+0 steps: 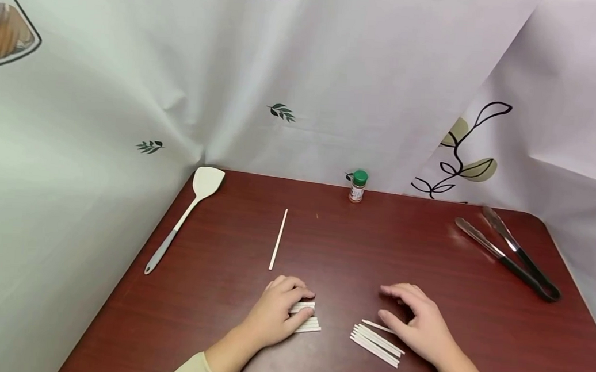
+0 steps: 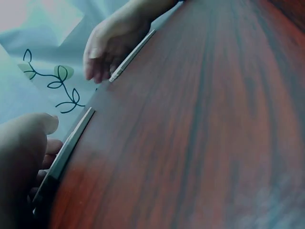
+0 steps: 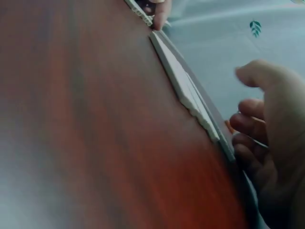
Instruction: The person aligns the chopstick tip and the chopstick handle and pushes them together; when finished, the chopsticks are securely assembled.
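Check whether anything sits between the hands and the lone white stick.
Nothing visible blocks the left hand: only bare tabletop separates it from the lone white stick. From the right hand, the line to the stick's middle looks clear, passing beyond the left hand.

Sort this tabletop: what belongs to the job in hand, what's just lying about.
In the job, apparently:
white sticks under the left hand
more sticks beside the right hand
lone white stick, probably

Just lying about:
spatula
green-capped jar
tongs
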Motion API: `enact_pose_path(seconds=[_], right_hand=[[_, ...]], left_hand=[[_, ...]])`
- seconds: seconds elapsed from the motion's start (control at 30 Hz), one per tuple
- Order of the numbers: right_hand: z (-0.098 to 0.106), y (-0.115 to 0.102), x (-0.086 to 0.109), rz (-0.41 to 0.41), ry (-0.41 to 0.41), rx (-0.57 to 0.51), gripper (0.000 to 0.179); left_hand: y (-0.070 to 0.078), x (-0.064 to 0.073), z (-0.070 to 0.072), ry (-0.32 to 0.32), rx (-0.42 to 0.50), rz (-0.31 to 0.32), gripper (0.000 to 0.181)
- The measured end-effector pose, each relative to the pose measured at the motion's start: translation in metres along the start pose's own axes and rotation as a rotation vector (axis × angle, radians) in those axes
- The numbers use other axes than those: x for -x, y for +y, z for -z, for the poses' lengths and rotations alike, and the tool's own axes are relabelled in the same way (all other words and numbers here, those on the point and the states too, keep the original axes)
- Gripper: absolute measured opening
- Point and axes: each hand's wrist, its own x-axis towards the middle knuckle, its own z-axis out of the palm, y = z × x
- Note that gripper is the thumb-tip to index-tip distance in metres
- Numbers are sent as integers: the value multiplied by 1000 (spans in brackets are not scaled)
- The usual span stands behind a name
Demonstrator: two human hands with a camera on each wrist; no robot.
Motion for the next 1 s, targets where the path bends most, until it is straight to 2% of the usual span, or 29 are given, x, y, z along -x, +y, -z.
enact_pose_path(seconds=[0.1,0.43,0.67,1.0], right_hand=[[-2,3,8,90,-9,38,47],[-5,2,6,247,-91,44,45],[-2,0,11,200,-187,96,41],[-5,-4,13,206,-189,133,46]], left_hand=[[1,1,0,-2,11,-1,27],[1,2,4,-3,47,-20,28],[1,2,3,1,53,-27,26],[1,1,2,-30,9,-44,20]])
